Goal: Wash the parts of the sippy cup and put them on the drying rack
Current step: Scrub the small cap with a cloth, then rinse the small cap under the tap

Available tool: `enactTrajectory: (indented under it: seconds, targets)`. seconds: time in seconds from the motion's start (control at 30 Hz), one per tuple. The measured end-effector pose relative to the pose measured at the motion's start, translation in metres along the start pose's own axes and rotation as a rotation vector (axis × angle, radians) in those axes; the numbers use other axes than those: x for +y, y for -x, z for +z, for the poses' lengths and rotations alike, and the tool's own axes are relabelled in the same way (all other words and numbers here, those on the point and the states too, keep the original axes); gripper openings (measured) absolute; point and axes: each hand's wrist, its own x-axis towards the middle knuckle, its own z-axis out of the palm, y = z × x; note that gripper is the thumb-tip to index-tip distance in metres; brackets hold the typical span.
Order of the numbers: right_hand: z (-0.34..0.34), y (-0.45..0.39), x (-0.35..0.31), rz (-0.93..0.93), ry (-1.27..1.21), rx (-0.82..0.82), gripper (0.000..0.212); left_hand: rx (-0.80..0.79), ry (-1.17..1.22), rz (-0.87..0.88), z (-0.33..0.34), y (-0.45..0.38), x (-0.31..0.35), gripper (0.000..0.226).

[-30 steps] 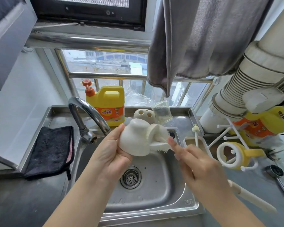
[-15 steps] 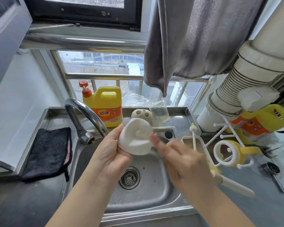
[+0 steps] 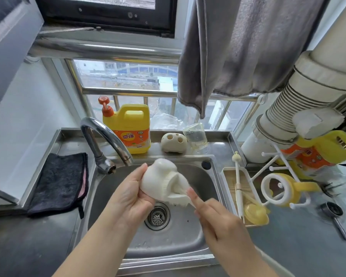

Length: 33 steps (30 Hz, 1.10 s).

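Note:
My left hand holds a white rounded sippy cup part above the steel sink. My right hand grips the handle of a white bottle brush, its bristles pushed against the part's opening. A yellow handled cup ring hangs on the white drying rack at the right. A yellow lid and a thin brush lie in the rack's tray.
The faucet arches over the sink's left side, close to my left hand. A yellow detergent jug, a beige holder and a clear cup stand on the back ledge. A black cloth lies left of the sink.
My right hand drew back and then pushed the brush in again, so the bristles are once more at the white part's opening. The left hand kept its hold.

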Motion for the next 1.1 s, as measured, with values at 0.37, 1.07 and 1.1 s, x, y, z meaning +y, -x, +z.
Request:
enactTrajectory:
  seconds: [0.37, 1.07, 1.1]
  targets:
    - [0.033, -0.013, -0.004, 0.803, -0.665, -0.279, 0.04, 0.096, -0.412, 0.069, -0.088, -0.016, -0.005, 0.024]
    - [0.126, -0.085, -0.008, 1.274, -0.848, -0.686, 0.061, -0.214, -1.879, 1.133, -0.178, -0.089, -0.005, 0.015]
    - [0.126, -0.087, -0.008, 1.27, -0.877, -0.7, 0.057, -0.213, -1.91, 1.183, -0.179, -0.093, -0.004, 0.016]
